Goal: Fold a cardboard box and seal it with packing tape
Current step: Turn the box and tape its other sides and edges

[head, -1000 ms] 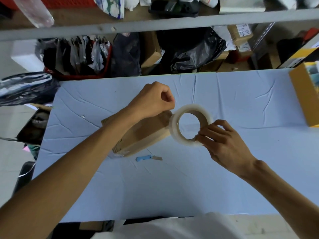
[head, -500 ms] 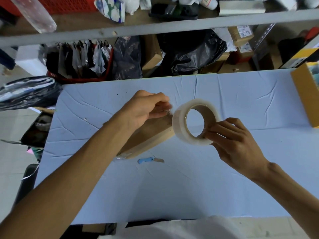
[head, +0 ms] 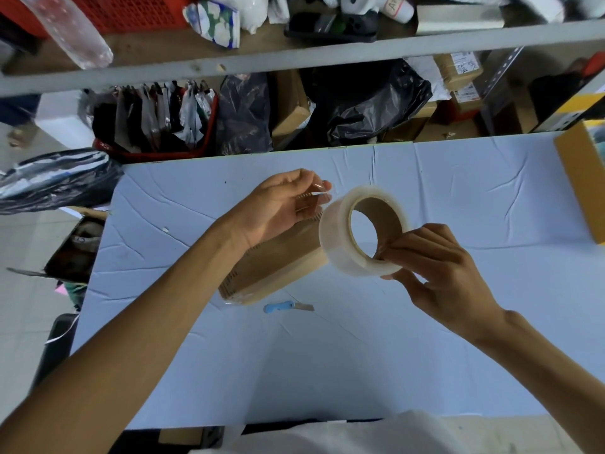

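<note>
A roll of clear packing tape (head: 340,244) with a brown core is held up above the table in my right hand (head: 438,276), fingers pinching its lower right rim. My left hand (head: 278,204) is just left of the roll, thumb and fingers pinching the free end of the clear tape (head: 316,194), which stretches a short way from the roll. Below both hands a brown cardboard box (head: 275,270) lies closed on the light blue table (head: 327,371), partly hidden by my left wrist and the roll.
A small blue-handled cutter (head: 288,307) lies on the table just in front of the box. A yellow-brown box (head: 582,181) sits at the table's right edge. Beyond the far edge are shelves packed with black bags (head: 370,103), parcels and a red basket (head: 157,126).
My left hand turned palm up and drew the tape's free end away from the roll. My right hand lifted the roll and moved it slightly right.
</note>
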Action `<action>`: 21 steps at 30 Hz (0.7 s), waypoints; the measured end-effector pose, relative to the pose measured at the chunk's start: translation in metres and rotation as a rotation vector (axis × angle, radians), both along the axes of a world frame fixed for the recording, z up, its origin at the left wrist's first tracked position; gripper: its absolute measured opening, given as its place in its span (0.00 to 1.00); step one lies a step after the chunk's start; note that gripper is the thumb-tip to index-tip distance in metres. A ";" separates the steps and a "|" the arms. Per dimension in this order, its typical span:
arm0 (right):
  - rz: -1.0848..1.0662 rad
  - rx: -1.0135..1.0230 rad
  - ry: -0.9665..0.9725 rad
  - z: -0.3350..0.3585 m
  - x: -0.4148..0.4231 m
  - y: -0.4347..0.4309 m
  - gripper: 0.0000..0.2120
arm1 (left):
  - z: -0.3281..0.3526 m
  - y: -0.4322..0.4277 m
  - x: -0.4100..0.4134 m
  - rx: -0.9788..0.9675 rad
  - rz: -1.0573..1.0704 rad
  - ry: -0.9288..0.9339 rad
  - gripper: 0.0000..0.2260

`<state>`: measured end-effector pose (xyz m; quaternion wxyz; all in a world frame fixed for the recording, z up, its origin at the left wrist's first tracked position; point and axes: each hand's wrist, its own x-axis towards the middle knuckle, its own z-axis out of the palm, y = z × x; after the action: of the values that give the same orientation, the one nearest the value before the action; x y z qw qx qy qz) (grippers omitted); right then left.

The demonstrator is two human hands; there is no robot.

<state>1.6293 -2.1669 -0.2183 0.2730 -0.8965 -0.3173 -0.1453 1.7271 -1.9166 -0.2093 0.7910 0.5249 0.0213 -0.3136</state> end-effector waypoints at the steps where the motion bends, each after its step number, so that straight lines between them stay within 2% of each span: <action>1: 0.000 0.010 0.003 0.000 0.000 0.000 0.05 | 0.000 0.001 0.000 -0.024 -0.012 0.000 0.08; 4: -0.005 0.042 0.005 0.002 -0.002 0.001 0.05 | -0.001 0.002 0.000 -0.057 -0.047 -0.053 0.03; 6: -0.006 0.054 0.006 0.003 -0.002 0.002 0.06 | 0.000 0.001 0.001 -0.042 -0.053 -0.097 0.10; 9: -0.004 0.064 0.013 0.005 -0.002 0.003 0.06 | 0.001 0.000 0.002 0.049 -0.097 -0.195 0.12; 14: -0.006 0.059 0.009 0.007 -0.002 0.005 0.06 | 0.004 -0.004 0.003 0.168 -0.145 -0.251 0.02; 21: -0.008 0.105 0.052 0.009 -0.002 0.010 0.07 | 0.005 0.002 0.005 0.298 -0.156 -0.384 0.08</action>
<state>1.6270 -2.1569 -0.2090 0.3273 -0.8856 -0.2986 -0.1394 1.7321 -1.9147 -0.2047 0.6680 0.6855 -0.1239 -0.2618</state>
